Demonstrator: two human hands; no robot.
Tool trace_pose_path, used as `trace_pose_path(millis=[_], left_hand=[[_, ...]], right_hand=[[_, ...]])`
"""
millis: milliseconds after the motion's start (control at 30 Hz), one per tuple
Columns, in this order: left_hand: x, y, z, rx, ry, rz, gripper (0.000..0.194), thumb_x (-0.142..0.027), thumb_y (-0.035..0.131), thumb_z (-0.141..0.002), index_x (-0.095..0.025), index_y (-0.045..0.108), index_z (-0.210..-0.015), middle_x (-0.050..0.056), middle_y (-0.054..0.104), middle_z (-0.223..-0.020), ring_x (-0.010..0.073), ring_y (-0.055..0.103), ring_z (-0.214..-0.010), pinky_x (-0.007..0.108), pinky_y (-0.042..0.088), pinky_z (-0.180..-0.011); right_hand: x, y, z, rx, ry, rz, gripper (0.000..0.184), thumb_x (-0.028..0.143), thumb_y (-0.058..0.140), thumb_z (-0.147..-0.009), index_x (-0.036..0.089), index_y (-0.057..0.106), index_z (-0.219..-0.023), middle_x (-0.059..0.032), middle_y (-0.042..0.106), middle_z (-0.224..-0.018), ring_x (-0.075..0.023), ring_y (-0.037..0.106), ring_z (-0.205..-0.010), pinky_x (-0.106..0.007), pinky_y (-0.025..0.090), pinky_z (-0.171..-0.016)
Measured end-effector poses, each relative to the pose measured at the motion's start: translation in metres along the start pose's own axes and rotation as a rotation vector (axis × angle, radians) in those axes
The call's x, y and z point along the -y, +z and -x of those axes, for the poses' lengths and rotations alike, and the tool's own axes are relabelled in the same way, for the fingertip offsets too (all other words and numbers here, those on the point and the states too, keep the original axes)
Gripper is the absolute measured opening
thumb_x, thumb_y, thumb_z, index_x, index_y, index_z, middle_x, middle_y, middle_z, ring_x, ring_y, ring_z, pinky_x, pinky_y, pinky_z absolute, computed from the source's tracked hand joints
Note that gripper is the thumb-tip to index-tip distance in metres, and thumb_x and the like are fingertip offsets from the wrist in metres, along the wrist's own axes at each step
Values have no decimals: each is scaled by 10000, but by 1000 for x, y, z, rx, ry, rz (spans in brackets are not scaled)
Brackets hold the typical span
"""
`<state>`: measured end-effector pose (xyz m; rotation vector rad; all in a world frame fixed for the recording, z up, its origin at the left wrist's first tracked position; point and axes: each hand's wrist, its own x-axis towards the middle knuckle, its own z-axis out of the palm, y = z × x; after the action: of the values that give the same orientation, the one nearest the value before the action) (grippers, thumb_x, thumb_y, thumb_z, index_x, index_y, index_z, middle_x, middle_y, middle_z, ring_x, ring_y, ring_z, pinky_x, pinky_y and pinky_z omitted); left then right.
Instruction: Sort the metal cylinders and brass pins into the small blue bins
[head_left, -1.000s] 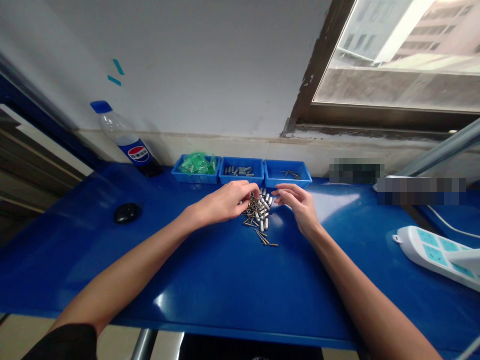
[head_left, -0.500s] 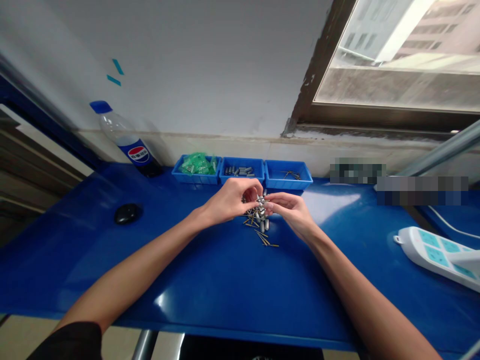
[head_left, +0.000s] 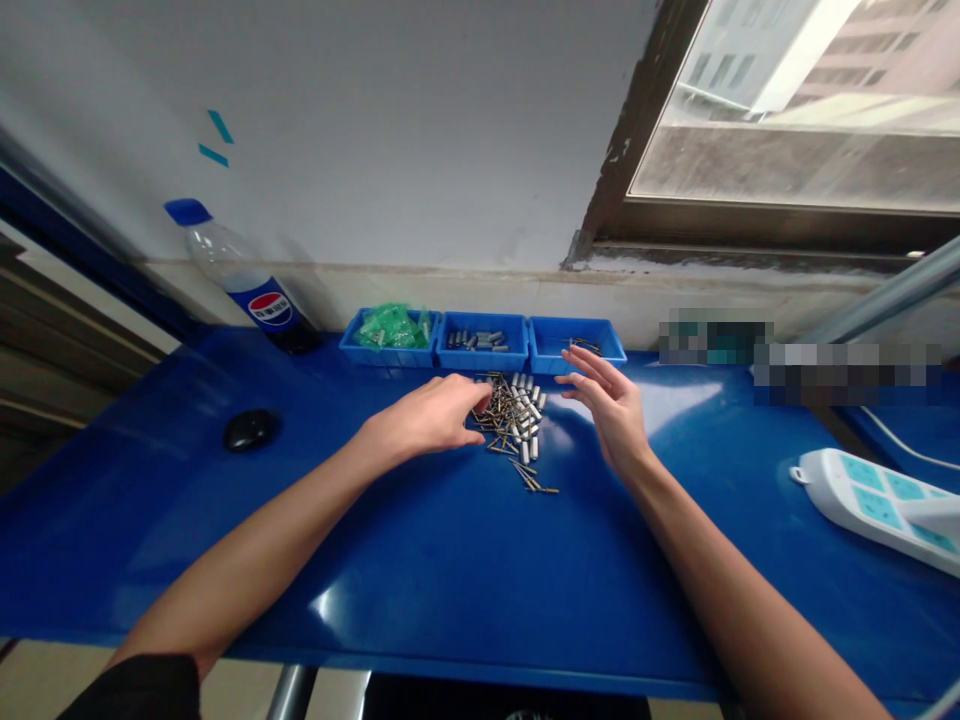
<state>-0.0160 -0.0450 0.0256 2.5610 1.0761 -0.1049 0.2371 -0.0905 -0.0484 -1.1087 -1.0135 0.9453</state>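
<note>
A heap of thin brass-coloured metal pins (head_left: 499,412) lies on the blue table, mixed at its right side with short silver metal cylinders (head_left: 529,412). At the heap's left edge is my left hand (head_left: 435,415), thumb and fingers apart, nothing visible in it; its fingertips overlap some pins. My right hand (head_left: 613,410) hovers right of the cylinders, fingers spread and holding nothing that I can see. Its fingertips are in front of the right blue bin (head_left: 622,358), which holds a few thin metal pieces. The middle blue bin (head_left: 482,365) contains several grey cylinders.
A left blue bin (head_left: 386,358) holds a crumpled green plastic bag (head_left: 391,328). Further left stand a cola bottle (head_left: 240,280) and a black mouse (head_left: 249,430). A white power strip (head_left: 862,500) lies at right. Wall and window are behind the bins.
My hands came together over the heap, the fingers meeting around small pieces, then parted. The left moved back leftward and opened; the right moved right and spread its fingers.
</note>
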Motion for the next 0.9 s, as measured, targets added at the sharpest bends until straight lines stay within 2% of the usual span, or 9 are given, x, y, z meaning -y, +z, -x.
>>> trace_pose_path(millis=[100, 200, 433, 567, 667, 800, 900], left_hand=[[0, 6, -2, 64, -31, -22, 244, -224, 756, -794, -176, 653, -1010, 77, 711, -1008, 216, 649, -856, 283, 406, -654], [0, 12, -5, 88, -26, 19, 199, -137, 689, -773, -176, 660, -967, 79, 718, -987, 202, 641, -812, 279, 395, -624], [2, 15, -4, 48, -37, 89, 301, -5, 557, -695, -170, 672, -918, 73, 714, -894, 177, 612, -718, 278, 356, -580], [6, 7, -3, -43, -10, 94, 266, -10, 579, -696, -171, 655, -893, 42, 691, -813, 164, 599, -684, 275, 344, -572], [6, 1, -4, -150, 57, 148, 228, -24, 580, -758, -166, 667, -914, 30, 697, -811, 158, 625, -720, 272, 406, -634], [1, -1, -7, -273, 157, 315, 185, -58, 599, -835, -159, 689, -961, 28, 726, -849, 147, 670, -768, 267, 494, -723], [-6, 1, -11, -400, 234, 465, 126, -92, 645, -846, -155, 685, -947, 27, 736, -876, 134, 687, -774, 249, 536, -734]], right_hand=[[0, -3, -2, -4, 34, 9, 542, 388, 816, -794, 283, 715, -1316, -112, 663, -1453, -270, 752, -981, -426, 598, -808], [-1, -3, -2, -4, 29, 24, 488, 400, 804, -794, 275, 735, -1261, -113, 674, -1433, -259, 750, -959, -424, 599, -808], [1, -1, -1, 8, 34, 32, 355, 408, 779, -819, 253, 761, -1138, -103, 727, -1311, -211, 737, -869, -376, 579, -751], [2, -2, -1, 27, 25, 20, 298, 394, 773, -834, 245, 765, -1093, -89, 763, -1210, -186, 721, -812, -353, 557, -725], [0, -1, 0, 69, 26, 43, 250, 400, 762, -854, 231, 772, -1038, -73, 798, -1043, -177, 707, -760, -345, 543, -716], [0, 4, 3, 174, 40, 102, 234, 426, 775, -855, 220, 780, -966, -49, 792, -841, -176, 693, -710, -342, 533, -715], [3, 9, 6, 263, 66, 90, 263, 441, 792, -846, 225, 784, -996, -45, 799, -844, -177, 698, -711, -343, 539, -722]])
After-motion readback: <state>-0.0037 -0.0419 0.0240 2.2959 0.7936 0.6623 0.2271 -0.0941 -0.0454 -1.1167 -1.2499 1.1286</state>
